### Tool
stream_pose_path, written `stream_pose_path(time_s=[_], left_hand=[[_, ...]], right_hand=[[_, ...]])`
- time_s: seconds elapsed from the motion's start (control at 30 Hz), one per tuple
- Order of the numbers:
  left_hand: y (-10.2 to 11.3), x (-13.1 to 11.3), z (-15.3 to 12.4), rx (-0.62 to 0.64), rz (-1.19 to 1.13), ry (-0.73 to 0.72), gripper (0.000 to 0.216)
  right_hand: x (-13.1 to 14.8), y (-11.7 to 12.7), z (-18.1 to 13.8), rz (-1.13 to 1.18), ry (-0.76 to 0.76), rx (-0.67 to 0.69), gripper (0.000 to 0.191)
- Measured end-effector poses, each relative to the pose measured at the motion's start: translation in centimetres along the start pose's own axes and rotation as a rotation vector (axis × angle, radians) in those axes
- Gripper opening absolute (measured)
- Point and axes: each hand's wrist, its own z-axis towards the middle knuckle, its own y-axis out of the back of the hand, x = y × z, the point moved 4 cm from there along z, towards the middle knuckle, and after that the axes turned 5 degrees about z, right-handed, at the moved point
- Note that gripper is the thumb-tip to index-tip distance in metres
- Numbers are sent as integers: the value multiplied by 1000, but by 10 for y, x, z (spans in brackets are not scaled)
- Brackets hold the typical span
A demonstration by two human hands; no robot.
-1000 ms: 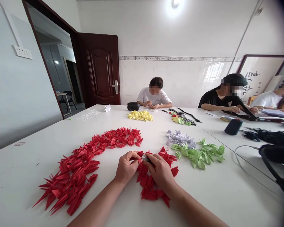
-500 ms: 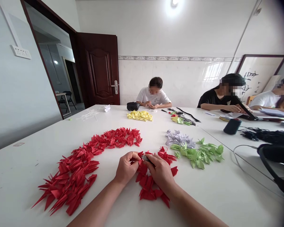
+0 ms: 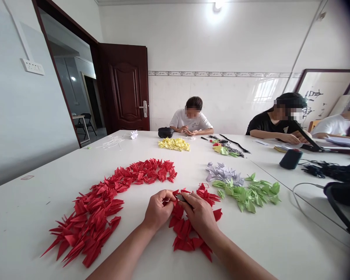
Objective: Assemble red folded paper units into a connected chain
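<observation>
My left hand point(image 3: 159, 210) is closed, thumb and forefinger pinching a folded red paper crane point(image 3: 175, 194). Beside it, my right hand point(image 3: 202, 214) is wrapped round a small grey metal tool point(image 3: 180, 197) whose tip meets the paper; the rest of the tool is covered by the fingers, so its kind is unclear. Both hands hover over a loose cluster of red paper cranes point(image 3: 183, 233), partly hidden by the right hand. A long curved heap of red paper cranes point(image 3: 97, 210) spreads to the left.
On the white table point(image 3: 142, 249) are green cranes point(image 3: 247, 192), pale lilac cranes point(image 3: 223, 174), yellow cranes point(image 3: 174, 144), white strings point(image 3: 112, 142), a black pouch point(image 3: 165, 132), a dark thread spool point(image 3: 291, 159) and black headphones point(image 3: 338, 206). Several people sit along the far side.
The camera view has shifted slightly, so everything sits a little further right and lower. My hands keep nearly the same pose on the red paper crane and the tool.
</observation>
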Motion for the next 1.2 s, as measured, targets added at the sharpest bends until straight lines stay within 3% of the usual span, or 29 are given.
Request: stream_pose_path(time_s=[0.27, 0.37, 0.47, 0.53, 0.73, 0.93, 1.2], left_hand=[[-1, 6, 1, 31, -31, 33, 19], [9, 20, 10, -102, 1, 35, 22], [26, 35, 23, -280, 194, 53, 27], [33, 44, 33, -312, 263, 75, 31], [39, 60, 49, -307, 292, 111, 46], [40, 63, 50, -288, 214, 128, 33], [49, 47, 23, -304, 13, 153, 40]], right_hand=[[-2, 1, -1, 7, -1, -31, 23], [-3, 1, -1, 8, -19, -49, 25], [-5, 1, -1, 16, -38, -52, 25], [-6, 1, -1, 19, -46, -49, 26], [-5, 4, -3, 31, -75, -50, 27], [-4, 5, -2, 24, -82, -57, 25], [0, 3, -4, -10, -23, -43, 28]])
